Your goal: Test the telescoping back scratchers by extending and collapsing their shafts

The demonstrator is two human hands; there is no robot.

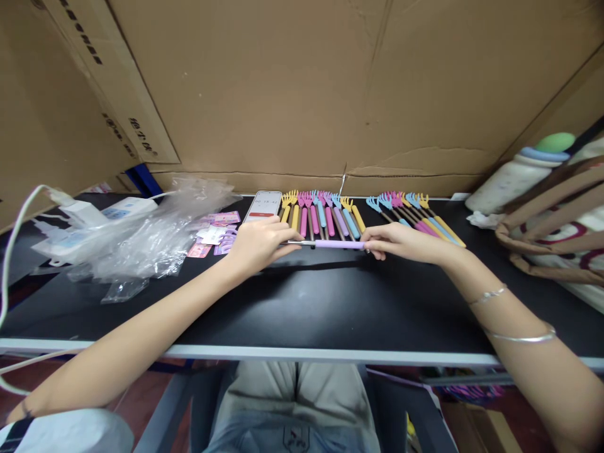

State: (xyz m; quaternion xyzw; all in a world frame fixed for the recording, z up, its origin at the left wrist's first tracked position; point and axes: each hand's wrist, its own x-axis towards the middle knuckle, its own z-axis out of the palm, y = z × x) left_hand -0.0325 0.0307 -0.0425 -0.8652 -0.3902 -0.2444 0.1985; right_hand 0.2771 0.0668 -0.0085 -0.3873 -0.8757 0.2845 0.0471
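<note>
Between my hands, level above the black table, is a back scratcher with a metal rod and a lilac handle (338, 244). My left hand (262, 242) is closed around its rod end, hiding the head. At the other side, my right hand (401, 242) pinches the tip of the handle. Just behind it lies a row of back scratchers (321, 214) with pink, yellow, blue and purple claws and handles. A second group of back scratchers (419, 217) lies slanted to the right, beyond my right hand.
A phone (264, 204) showing a timer lies left of the row. Further left are pink cards (221, 219), clear plastic bags (151, 233) and a white power strip (113, 217). At right stand a white bottle (514, 179) and a bag with tan handles (557, 226). Cardboard (302, 94) walls the back.
</note>
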